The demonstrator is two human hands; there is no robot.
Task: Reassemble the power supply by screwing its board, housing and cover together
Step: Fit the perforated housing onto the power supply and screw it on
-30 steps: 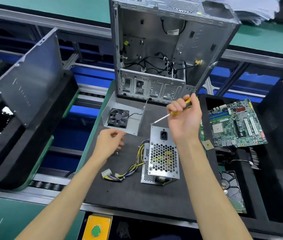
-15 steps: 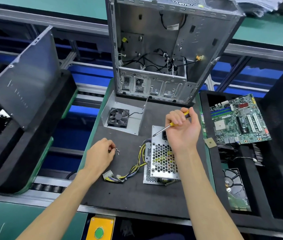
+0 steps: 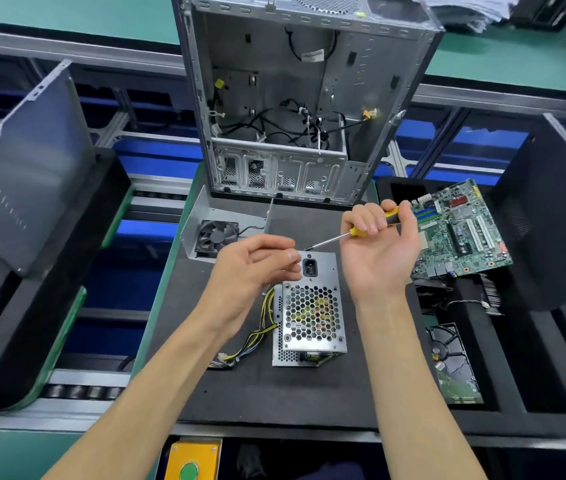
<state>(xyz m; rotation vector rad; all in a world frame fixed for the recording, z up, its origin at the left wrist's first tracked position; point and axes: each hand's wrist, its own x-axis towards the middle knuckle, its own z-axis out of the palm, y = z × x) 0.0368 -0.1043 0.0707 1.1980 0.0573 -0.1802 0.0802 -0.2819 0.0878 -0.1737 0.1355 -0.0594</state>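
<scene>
While the power supply [image 3: 309, 306] lies on the black mat [image 3: 274, 393] below the open case [image 3: 292, 98], his left hand [image 3: 254, 268] has come across from the mat, fingertips apparently pinching a screw I can't see, to its top corner; his right hand [image 3: 378, 244] grips the screwdriver [image 3: 347, 233], tip there.

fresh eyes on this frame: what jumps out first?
The open computer case standing at the back, cables loose inside. In front of it on the black mat, the power supply, with the right hand gripping a yellow screwdriver aimed at its top edge. A green motherboard sits right.
</scene>
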